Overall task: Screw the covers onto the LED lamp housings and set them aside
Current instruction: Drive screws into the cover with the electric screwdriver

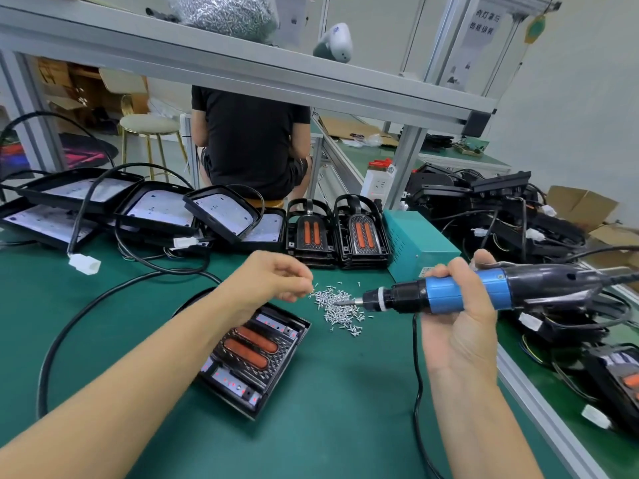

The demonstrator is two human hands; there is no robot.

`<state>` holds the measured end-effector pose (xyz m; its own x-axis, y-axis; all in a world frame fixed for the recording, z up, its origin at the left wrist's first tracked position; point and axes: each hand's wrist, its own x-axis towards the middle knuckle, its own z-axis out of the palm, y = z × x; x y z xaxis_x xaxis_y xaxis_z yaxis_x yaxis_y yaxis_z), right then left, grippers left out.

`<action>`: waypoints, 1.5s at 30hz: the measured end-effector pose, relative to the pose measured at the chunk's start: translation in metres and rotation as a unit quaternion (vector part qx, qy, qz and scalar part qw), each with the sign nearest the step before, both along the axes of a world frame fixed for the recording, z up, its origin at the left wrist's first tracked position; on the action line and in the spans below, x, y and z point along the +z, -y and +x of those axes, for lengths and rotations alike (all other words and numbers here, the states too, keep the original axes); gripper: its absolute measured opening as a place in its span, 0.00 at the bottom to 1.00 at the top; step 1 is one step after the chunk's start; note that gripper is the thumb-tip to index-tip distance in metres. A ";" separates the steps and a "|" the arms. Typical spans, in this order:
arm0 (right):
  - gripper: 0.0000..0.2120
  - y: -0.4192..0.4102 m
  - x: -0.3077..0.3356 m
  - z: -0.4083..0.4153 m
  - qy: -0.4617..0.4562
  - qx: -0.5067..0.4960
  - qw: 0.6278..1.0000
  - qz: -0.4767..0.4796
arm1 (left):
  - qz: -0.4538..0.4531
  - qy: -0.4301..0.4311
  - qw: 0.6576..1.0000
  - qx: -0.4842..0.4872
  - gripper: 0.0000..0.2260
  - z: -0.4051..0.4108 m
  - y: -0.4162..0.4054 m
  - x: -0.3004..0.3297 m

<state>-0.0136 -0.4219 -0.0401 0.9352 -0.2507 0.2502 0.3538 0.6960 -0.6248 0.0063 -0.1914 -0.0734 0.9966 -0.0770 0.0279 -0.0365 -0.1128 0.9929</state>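
Green bench mat (328, 409); aluminium shelf (242, 63); stool (149, 125)

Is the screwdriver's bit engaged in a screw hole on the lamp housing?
No, the electric screwdriver in the right hand points its bit into the loose screw pile, beside the lamp housing.

The left forearm reaches in from seven o'clock toward one o'clock, bare to the wrist. The left hand (276, 276) has its fingers curled downward, tips bunched together as if pinching, though what they hold is too small to tell. The right forearm rises from five o'clock toward twelve. The right hand (460, 305), palm up, grips a blue-and-black electric screwdriver (484, 292) pointing to nine o'clock.
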 end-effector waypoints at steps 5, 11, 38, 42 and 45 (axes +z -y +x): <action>0.14 -0.019 0.007 -0.006 -0.012 0.045 0.998 0.046 | -0.146 -0.030 0.988 0.034 0.05 -0.046 -0.018 -0.008; 0.15 -0.046 0.017 -0.022 0.021 0.109 0.992 0.058 | -0.199 -0.013 0.977 0.069 0.09 -0.078 -0.021 -0.004; 0.15 -0.072 0.024 -0.036 0.047 0.106 0.993 0.008 | -0.329 -0.020 0.937 0.116 0.06 -0.093 -0.014 -0.015; 0.16 -0.066 0.021 -0.032 0.048 0.112 0.993 -0.002 | -0.243 0.009 0.961 0.132 0.04 -0.092 -0.014 -0.012; 0.15 -0.060 0.019 -0.029 0.055 0.095 0.993 -0.034 | -0.174 0.028 0.974 0.140 0.07 -0.091 -0.016 -0.015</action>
